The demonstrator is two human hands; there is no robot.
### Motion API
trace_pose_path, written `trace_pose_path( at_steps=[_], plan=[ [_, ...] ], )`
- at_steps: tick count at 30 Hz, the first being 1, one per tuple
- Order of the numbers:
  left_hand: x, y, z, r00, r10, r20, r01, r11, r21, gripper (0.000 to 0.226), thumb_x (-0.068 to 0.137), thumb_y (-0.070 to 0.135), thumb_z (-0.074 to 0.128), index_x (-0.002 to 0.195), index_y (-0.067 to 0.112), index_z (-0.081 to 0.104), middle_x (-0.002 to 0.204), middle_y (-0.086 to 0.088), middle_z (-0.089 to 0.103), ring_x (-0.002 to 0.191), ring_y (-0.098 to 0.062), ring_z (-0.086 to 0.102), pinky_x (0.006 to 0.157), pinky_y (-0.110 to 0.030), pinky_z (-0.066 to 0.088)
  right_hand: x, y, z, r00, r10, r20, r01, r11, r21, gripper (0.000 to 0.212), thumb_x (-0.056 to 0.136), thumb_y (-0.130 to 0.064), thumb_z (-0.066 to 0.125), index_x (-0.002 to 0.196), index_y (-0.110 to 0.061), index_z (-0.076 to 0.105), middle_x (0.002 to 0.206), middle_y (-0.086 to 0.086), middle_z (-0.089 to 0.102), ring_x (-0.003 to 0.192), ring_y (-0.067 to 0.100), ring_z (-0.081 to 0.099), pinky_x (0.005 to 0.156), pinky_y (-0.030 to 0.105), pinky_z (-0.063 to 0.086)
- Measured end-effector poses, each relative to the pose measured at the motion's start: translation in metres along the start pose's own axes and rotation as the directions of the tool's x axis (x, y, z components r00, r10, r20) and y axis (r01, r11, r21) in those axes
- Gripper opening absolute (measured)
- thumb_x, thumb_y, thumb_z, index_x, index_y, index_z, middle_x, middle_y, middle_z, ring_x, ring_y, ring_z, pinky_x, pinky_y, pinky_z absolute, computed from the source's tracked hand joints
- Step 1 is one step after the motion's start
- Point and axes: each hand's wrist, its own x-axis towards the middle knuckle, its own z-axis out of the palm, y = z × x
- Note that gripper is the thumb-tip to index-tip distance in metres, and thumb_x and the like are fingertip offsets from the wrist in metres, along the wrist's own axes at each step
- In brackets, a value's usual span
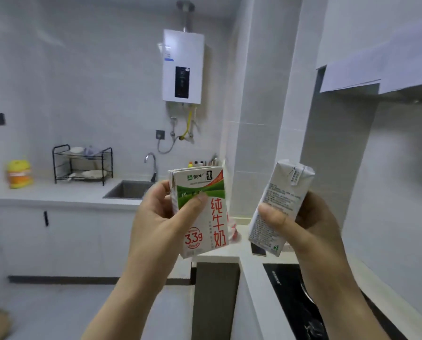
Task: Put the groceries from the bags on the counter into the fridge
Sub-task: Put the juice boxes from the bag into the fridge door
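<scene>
My left hand (156, 217) grips a white milk carton (202, 222) with a green field picture and red lettering, its front turned toward me, held upright in mid-air. My right hand (303, 224) grips a second milk carton (278, 204), tilted, with its grey printed back side showing. Both cartons hang in front of me above the counter corner (219, 258). Behind the left carton a bit of a white and red bag (233, 229) lies on the counter. No fridge is in view.
A black cooktop (291, 298) is set in the counter at the lower right. Across the room are a sink (129, 190) with a tap, a black dish rack (82, 165), a yellow bottle (18, 173) and a wall-mounted water heater (183, 67). Open floor lies on the left.
</scene>
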Motion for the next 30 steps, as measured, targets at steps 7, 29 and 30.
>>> trace_pose_path(
  at_steps=[7, 29, 30],
  plan=[
    [0.009, 0.011, -0.106, 0.974, 0.023, -0.224, 0.010, 0.989, 0.145, 0.043, 0.062, 0.042, 0.067, 0.103, 0.030, 0.060, 0.088, 0.001, 0.073, 0.082, -0.013, 0.071, 0.059, -0.026, 0.058, 0.017, 0.015, 0.119, 0.991, -0.057, 0.119, 0.049, 0.997, 0.067, 0.063, 0.056, -0.041, 0.088, 0.109, -0.028, 0.058, 0.104, -0.010, 0.069, 0.098, 0.005, 0.065, 0.069, 0.021, 0.058],
    [-0.036, 0.058, -0.233, 0.528, 0.377, -0.761, 0.124, 0.852, 0.508, 0.032, 0.070, 0.028, 0.072, 0.100, 0.021, 0.063, 0.092, 0.000, 0.075, 0.084, -0.016, 0.072, 0.067, -0.035, 0.060, 0.041, 0.036, 0.359, 0.637, -0.293, 0.713, -0.139, 0.866, 0.480, 0.050, 0.066, -0.015, 0.085, 0.102, -0.036, 0.058, 0.092, -0.017, 0.071, 0.087, 0.001, 0.067, 0.064, 0.018, 0.057],
    [-0.044, 0.061, -0.237, 0.499, 0.389, -0.774, 0.141, 0.845, 0.515, 0.028, 0.073, 0.025, 0.072, 0.099, 0.022, 0.063, 0.092, 0.000, 0.075, 0.084, -0.016, 0.072, 0.066, -0.035, 0.060, 0.036, 0.032, 0.368, 0.614, -0.300, 0.730, -0.160, 0.859, 0.487, 0.050, 0.066, -0.016, 0.085, 0.104, -0.034, 0.059, 0.093, -0.015, 0.071, 0.088, 0.003, 0.068, 0.065, 0.020, 0.057]
  ],
)
